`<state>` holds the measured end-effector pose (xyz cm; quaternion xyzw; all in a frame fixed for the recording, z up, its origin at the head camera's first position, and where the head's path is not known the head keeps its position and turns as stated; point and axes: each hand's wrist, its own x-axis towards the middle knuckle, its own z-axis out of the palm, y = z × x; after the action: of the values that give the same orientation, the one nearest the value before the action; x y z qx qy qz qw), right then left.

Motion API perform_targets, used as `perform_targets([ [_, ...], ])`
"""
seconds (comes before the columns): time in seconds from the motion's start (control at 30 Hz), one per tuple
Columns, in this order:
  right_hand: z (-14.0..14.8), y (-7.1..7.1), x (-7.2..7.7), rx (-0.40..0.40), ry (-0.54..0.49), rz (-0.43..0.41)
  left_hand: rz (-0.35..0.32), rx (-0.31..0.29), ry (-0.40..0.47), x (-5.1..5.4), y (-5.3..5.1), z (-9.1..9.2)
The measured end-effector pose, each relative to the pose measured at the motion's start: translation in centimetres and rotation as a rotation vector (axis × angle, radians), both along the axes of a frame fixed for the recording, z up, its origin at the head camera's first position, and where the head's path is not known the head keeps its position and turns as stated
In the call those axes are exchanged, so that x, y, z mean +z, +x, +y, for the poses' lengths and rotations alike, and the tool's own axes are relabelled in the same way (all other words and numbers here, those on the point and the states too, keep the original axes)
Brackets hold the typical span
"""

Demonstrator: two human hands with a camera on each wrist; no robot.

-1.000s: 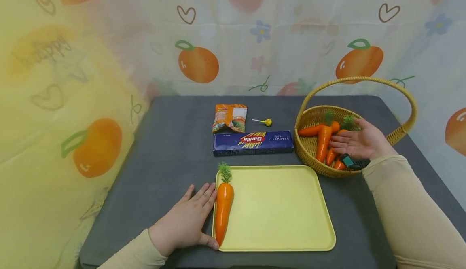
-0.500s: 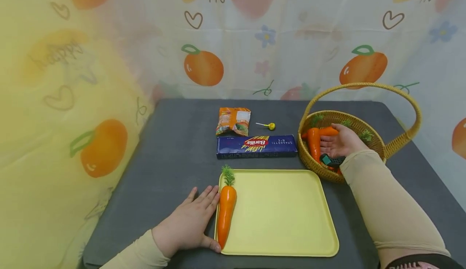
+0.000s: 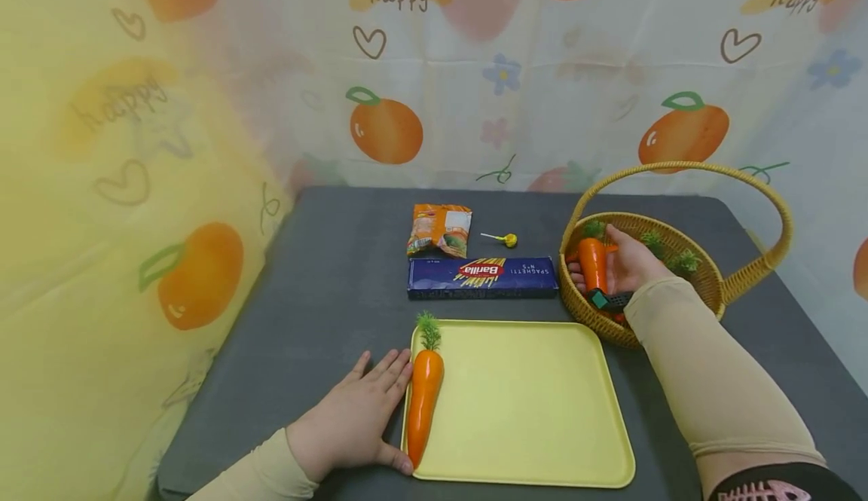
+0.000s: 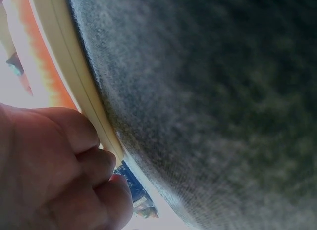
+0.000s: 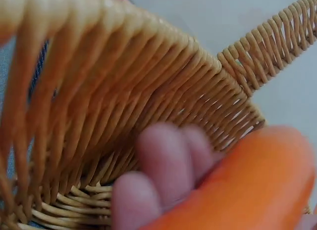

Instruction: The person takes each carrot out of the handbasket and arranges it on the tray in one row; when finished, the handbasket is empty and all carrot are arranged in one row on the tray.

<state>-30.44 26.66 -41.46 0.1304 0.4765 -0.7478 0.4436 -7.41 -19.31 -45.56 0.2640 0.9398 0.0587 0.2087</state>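
A yellow tray (image 3: 529,403) lies on the grey table. One orange toy carrot (image 3: 425,403) with a green top lies along its left side. My left hand (image 3: 349,422) rests flat at the tray's left edge, fingers stretched and touching the rim. Inside the wicker basket (image 3: 585,316), my right hand (image 3: 634,260) holds another carrot (image 3: 594,264). In the right wrist view its fingertips (image 5: 163,151) show curled round the far side of that carrot (image 5: 252,185). Other carrots in the basket are mostly hidden; green tops (image 3: 685,262) show behind the hand.
A blue spaghetti box (image 3: 483,278) lies behind the tray, left of the basket. Farther back are an orange snack packet (image 3: 439,230) and a yellow lollipop (image 3: 508,240). The basket's tall handle (image 3: 678,166) arches above the right hand. A patterned curtain (image 3: 461,94) hangs behind the table.
My right hand has moved left and deeper into the basket, from open over the carrots to gripping one. The left hand stays at the tray's edge. The head view has shifted slightly.
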Motion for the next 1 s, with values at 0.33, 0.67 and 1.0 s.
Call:
perform_targets([
  [0.33, 1.0, 1.2, 1.2, -0.197, -0.210, -0.044, 0.013, -0.014, -0.006, -0.4, -0.2, 0.0],
  [0.67, 1.1, 3.9, 3.1, -0.341, -0.384, -0.064, -0.022, 0.005, -0.010, -0.1, -0.1, 0.1],
  [1.0, -1.5, 8.3, 3.7, -0.112, -0.706, 0.055, -0.003, -0.001, -0.006, -0.2, -0.1, 0.0],
])
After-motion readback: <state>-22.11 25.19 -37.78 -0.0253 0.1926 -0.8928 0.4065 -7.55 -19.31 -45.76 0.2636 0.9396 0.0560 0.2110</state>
